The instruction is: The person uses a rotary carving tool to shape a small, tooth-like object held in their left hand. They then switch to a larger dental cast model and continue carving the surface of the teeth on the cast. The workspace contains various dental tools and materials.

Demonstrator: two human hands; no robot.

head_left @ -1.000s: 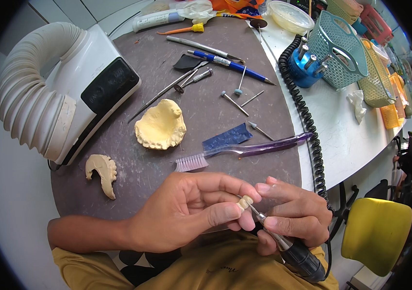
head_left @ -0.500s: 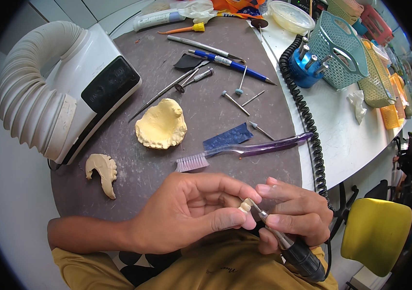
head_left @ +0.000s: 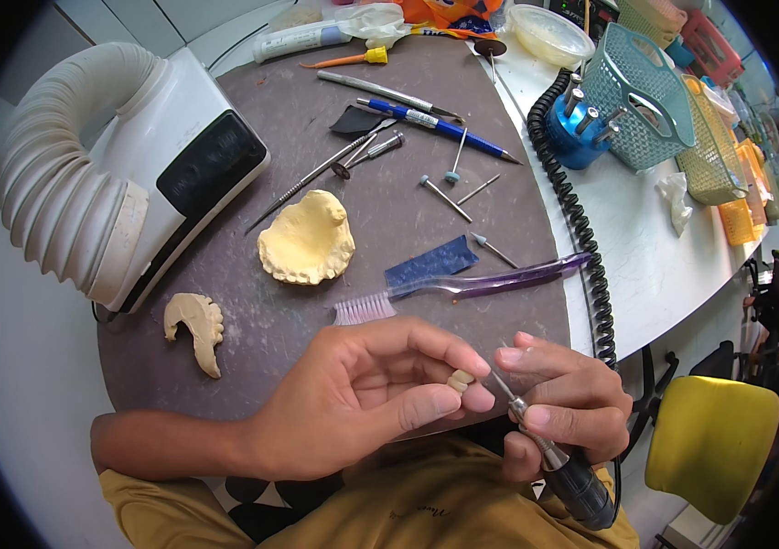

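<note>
Between the thumb and fingers of my left hand (head_left: 380, 384) is a small tooth-coloured dental crown piece (head_left: 460, 381). My right hand (head_left: 577, 398) grips a dental handpiece (head_left: 558, 462) with a black body and a silver nose, its thin bur pointing up and left. The bur tip is apart from the crown piece, a short way to its right. Just beyond my left hand lies a clear-and-purple toothbrush (head_left: 462, 285). Farther off stands a cream plaster dental cast (head_left: 307, 240), and a smaller partial cast (head_left: 195, 328) lies to the left.
A white suction unit (head_left: 193, 174) with a ribbed hose takes up the left. Several burs, a blue pencil (head_left: 462, 134) and a blue strip (head_left: 430, 263) lie on the grey mat. A coiled black cord (head_left: 581, 220), a blue bur holder (head_left: 577, 128) and baskets are at right.
My right hand has drawn the handpiece slightly right, so its bur has come away from the crown piece. The crown piece has turned a little in my left fingers.
</note>
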